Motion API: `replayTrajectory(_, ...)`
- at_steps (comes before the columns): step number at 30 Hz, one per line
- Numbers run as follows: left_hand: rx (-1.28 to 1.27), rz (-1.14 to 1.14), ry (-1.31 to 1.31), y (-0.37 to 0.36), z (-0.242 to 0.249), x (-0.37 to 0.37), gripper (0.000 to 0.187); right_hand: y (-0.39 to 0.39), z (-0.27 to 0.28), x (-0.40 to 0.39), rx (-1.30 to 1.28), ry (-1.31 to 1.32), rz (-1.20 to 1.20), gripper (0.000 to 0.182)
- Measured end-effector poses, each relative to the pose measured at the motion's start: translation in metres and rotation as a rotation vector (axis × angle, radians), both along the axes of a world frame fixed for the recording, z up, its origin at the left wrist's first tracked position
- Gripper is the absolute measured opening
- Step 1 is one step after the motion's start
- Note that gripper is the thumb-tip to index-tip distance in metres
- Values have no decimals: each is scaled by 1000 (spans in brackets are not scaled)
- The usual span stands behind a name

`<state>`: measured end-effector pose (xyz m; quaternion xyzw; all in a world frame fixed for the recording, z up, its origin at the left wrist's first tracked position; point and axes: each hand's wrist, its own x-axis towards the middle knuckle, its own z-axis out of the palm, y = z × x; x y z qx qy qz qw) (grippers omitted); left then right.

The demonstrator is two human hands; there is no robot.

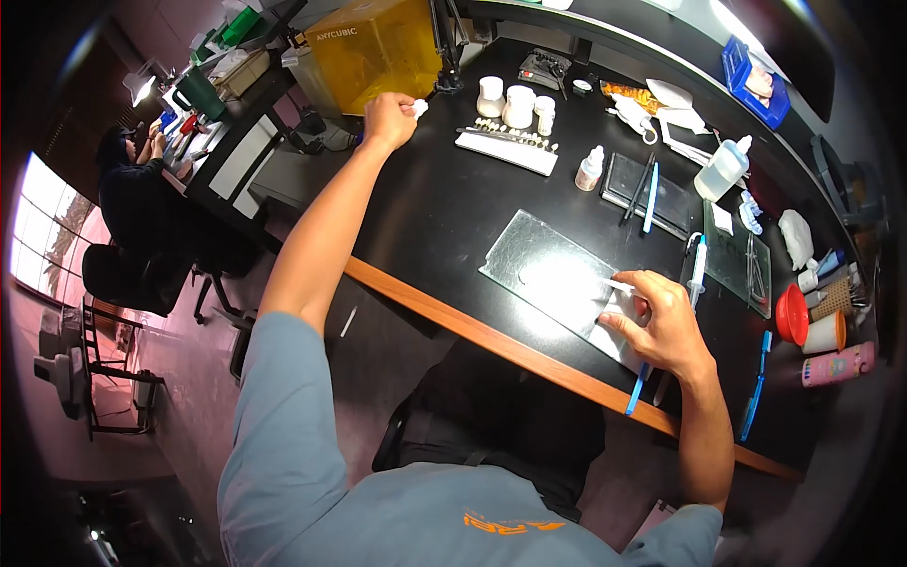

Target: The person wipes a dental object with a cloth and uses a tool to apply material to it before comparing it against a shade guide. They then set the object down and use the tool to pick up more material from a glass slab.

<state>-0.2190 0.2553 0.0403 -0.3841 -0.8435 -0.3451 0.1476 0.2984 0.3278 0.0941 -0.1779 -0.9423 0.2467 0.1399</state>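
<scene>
My left hand [389, 121] is raised over the bench's far left part, its fingers closed on a small white object [419, 108]. Over the right part of a glass slab [529, 248], my right hand [658, 321] pinches a thin white stick [619, 284] between thumb and fingers. A bright glare covers the slab's middle. Beyond the slab stands a small white dropper bottle [590, 168]. Several white jars [519, 106] stand behind a white shade-guide strip [506, 153]. A blue-handled tool [638, 388] lies under my right hand near the wooden edge.
A yellow ANYCUBIC box [373, 52] stands at the back left. On the right are a black case [647, 194], a clear bottle [723, 170], a red bowl [792, 315] and a pink can [839, 365]. Another person [132, 194] sits at a far bench.
</scene>
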Motion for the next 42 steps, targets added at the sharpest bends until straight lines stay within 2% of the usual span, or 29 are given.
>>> replayTrajectory(7, -59, -108, -73, 72, -7, -18, 18, 1, 0, -1, -17, 7, 1, 48)
replayTrajectory(12, -105, -316, -122, 67, -1, -24, 18, 1, 1, -3, -66, -5, -23, 50)
replayTrajectory(16, -236, -456, -103, 13, 16, 12, 18, 3, -1, -1, -38, -3, -10, 50)
replayTrajectory(20, -159, -657, -50, -74, 19, 40, 13, 2, -2, -1, -46, -6, -22, 50)
replayTrajectory(23, -216, -649, -261, -143, 35, 79, 12, 2, -4, -1, -51, 17, -12, 50)
replayTrajectory(25, -324, -756, -66, -189, 53, 94, 13, 2, -1, 0, -47, -12, -24, 51)
replayTrajectory(27, -507, -559, -216, -236, 77, 96, 13, 3, -1, 1, -31, -5, -19, 51)
replayTrajectory(28, -663, -421, -184, -259, 88, 85, 14, 2, -3, 1, -31, 1, -18, 51)
replayTrajectory(29, -813, -326, -14, -278, 97, 78, 15, 3, -6, 1, -21, 24, -7, 50)
replayTrajectory(30, -774, -267, 84, -290, 102, 78, 17, 3, -6, 0, -15, 23, -3, 50)
replayTrajectory(32, -519, -212, 76, -293, 113, 98, 16, 3, -3, 2, -2, 5, 2, 50)
replayTrajectory(35, -192, -175, 37, -266, 106, 145, 14, 1, -1, 2, -3, -21, -7, 50)
replayTrajectory(37, -81, -235, 75, -235, 87, 180, 13, 3, -3, 2, -11, 1, 4, 50)
replayTrajectory(39, 76, -364, -108, -194, 65, 213, 14, 3, -2, 1, -22, 6, 16, 51)
replayTrajectory(40, 96, -434, -72, -173, 55, 224, 12, 2, -1, 1, -28, 3, 19, 51)
replayTrajectory(41, 151, -542, -166, -151, 44, 232, 11, 1, 0, 0, -30, -9, 15, 51)
replayTrajectory(42, 60, -549, -260, -137, 41, 240, 12, 0, 2, -1, -30, -26, 8, 52)
